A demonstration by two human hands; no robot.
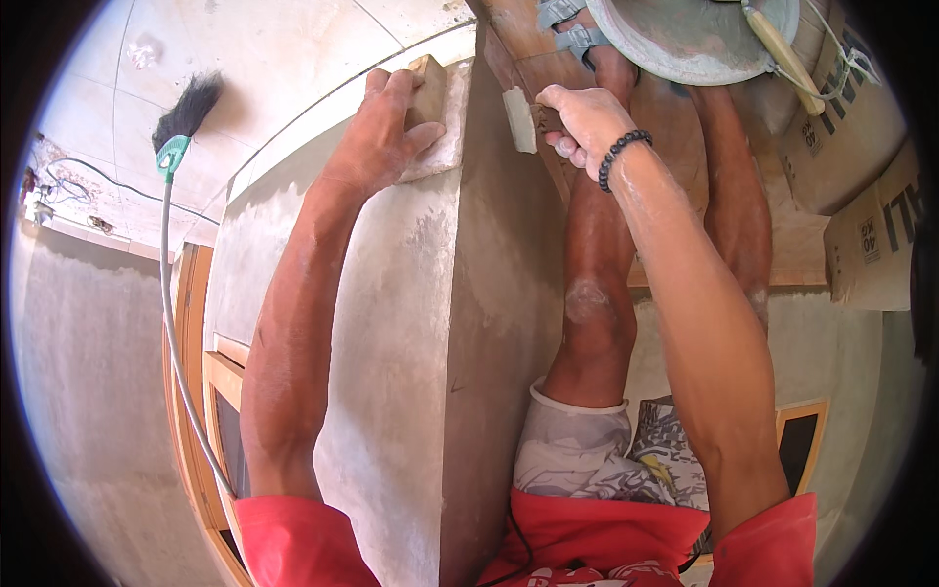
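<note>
Wooden block (pixel 427 88) under left hand (pixel 383 132), brown cartons (pixel 861 186) rightward.

My left hand (pixel 386 122) on column (pixel 391 323) top; right hand (pixel 582 117) beside its right face; broom (pixel 176 147) leaning left; pan (pixel 685 34) beyond.

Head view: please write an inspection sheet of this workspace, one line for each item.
Surface: grey plastered column, corner edge toward the camera, patchy.
Job's things: small wooden block against the column's left face; pale pad at the right face.
Clutter: metal pan with a wooden-handled tool, cardboard boxes.
Grippers: left hand presses the block; right hand grips the pad.
Cables: thin wires at far left.
Surroundings: brush with teal collar, wooden frame, wooden planks.
</note>
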